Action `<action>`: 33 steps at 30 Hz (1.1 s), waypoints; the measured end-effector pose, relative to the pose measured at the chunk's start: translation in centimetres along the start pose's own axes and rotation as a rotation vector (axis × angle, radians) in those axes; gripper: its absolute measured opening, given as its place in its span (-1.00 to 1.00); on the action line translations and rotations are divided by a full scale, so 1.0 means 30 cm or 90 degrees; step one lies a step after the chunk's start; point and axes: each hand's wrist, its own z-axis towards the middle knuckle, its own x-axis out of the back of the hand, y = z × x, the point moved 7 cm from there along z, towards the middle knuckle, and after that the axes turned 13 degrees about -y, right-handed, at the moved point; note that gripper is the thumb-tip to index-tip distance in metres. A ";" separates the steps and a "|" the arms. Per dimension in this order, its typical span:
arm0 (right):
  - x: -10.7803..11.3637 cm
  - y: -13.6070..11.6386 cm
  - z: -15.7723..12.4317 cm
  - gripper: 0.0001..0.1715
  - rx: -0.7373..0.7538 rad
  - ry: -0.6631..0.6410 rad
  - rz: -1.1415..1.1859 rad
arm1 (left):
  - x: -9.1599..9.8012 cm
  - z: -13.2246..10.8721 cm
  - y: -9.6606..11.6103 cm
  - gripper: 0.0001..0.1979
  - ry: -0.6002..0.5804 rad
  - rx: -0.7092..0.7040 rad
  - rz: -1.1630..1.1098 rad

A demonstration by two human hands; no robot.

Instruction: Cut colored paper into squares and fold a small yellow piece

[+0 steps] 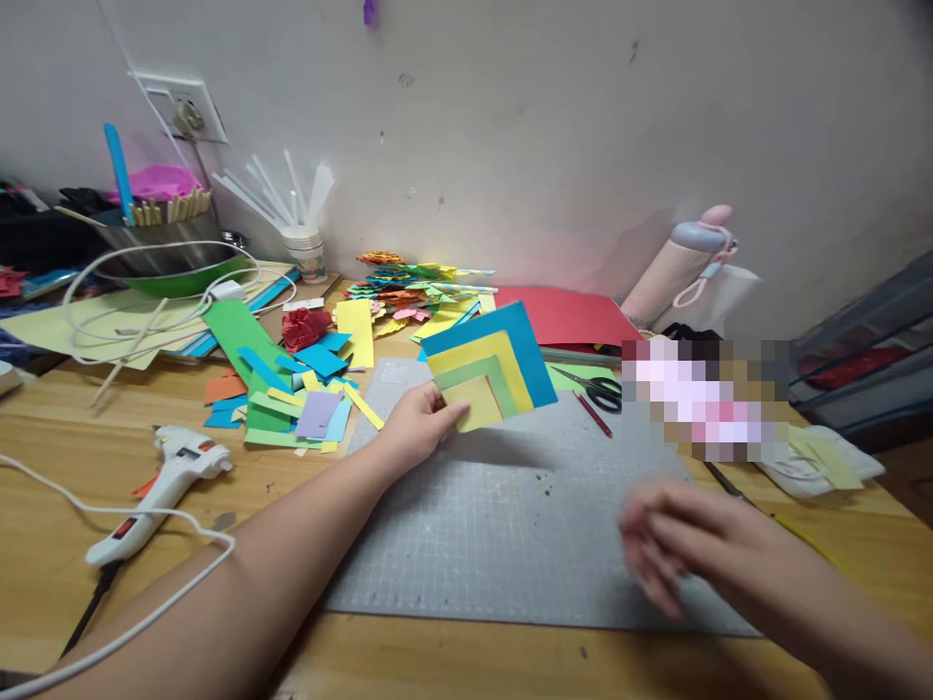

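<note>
My left hand (419, 418) pinches the lower left corner of a stack of paper squares (490, 369): blue at the back, then yellow, green and pale yellow, each smaller. The stack is held tilted just above the far part of a grey cutting mat (510, 525). My right hand (674, 544) hovers over the mat's right side, smeared by motion, with fingers stretched out and nothing seen in it.
Left on the wooden table lie a white glue gun (171, 476) with its cable and a heap of coloured paper scraps (306, 379). Black scissors (602, 389), a red pencil, a red sheet (569, 316) and a pink bottle (677, 262) sit behind the mat.
</note>
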 end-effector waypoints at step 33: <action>-0.125 -0.046 0.425 -0.59 0.095 -0.039 0.197 | -0.026 -0.003 -0.033 -0.47 0.084 -0.030 -0.256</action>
